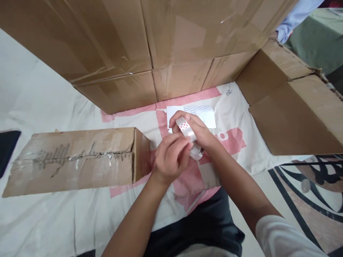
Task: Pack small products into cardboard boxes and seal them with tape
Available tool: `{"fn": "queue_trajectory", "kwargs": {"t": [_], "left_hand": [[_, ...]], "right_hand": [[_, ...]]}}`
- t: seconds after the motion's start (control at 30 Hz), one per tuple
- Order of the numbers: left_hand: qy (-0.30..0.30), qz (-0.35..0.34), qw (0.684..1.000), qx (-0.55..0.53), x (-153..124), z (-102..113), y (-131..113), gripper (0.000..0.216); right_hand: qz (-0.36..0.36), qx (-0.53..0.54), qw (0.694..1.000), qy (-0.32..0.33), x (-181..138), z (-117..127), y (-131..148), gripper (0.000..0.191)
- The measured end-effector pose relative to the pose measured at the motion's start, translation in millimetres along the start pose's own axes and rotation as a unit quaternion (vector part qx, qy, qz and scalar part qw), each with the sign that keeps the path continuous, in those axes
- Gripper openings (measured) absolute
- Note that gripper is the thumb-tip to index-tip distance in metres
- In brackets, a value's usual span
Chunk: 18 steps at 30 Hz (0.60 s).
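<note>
Strip with red marks (pixel 184 126), pale and shiny, sits between the two hands, just above the pink-and-white cloth (pixel 187 185). Clock as seen in view, 12 = away from the wearer.

Key relation: strip's long axis runs roughly 11 to 5. Left hand (pixel 170 152) is at its 5 end, thumb and index narrowed in a pinch there; strip lies toward 11 from those fingertips. Right hand (pixel 197 129) is curled round the 11 end, fingers half bent behind it, thumb by the top edge. Both hands equally near; can't tell how firmly the right one grips.

Small white object (pixel 197 153) just below the hands at 5, partly covered, can't tell what it is. Printed sheet (pixel 207 119) near at 1, white ring (pixel 222 136) near at 3.

Further out: big carton (pixel 177 43) at 12, long taped carton (pixel 72 160) at 9, open box (pixel 294 110) at 3, another person's sleeve (pixel 298 19) at 1
</note>
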<state>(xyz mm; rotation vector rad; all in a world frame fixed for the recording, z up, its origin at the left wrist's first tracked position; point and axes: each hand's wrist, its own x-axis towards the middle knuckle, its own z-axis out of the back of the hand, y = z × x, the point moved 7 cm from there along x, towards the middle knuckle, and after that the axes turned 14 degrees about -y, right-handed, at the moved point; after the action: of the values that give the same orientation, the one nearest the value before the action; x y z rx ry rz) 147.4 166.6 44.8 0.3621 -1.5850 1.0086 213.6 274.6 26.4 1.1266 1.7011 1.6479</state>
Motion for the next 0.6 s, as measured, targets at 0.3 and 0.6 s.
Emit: {"fn": "queue_trajectory", "kwargs": {"t": [0.3, 0.6], "left_hand": [[0.006, -0.020, 1.000, 0.009, 1.4, 0.3, -0.8, 0.029], [0.009, -0.010, 1.000, 0.000, 0.3, 0.4, -0.8, 0.031]], "right_hand": [[-0.005, -0.013, 0.999, 0.039, -0.9, -3.1, -1.3, 0.050], [-0.008, 0.004, 0.999, 0.036, -2.7, -2.8, -0.2, 0.049]]}}
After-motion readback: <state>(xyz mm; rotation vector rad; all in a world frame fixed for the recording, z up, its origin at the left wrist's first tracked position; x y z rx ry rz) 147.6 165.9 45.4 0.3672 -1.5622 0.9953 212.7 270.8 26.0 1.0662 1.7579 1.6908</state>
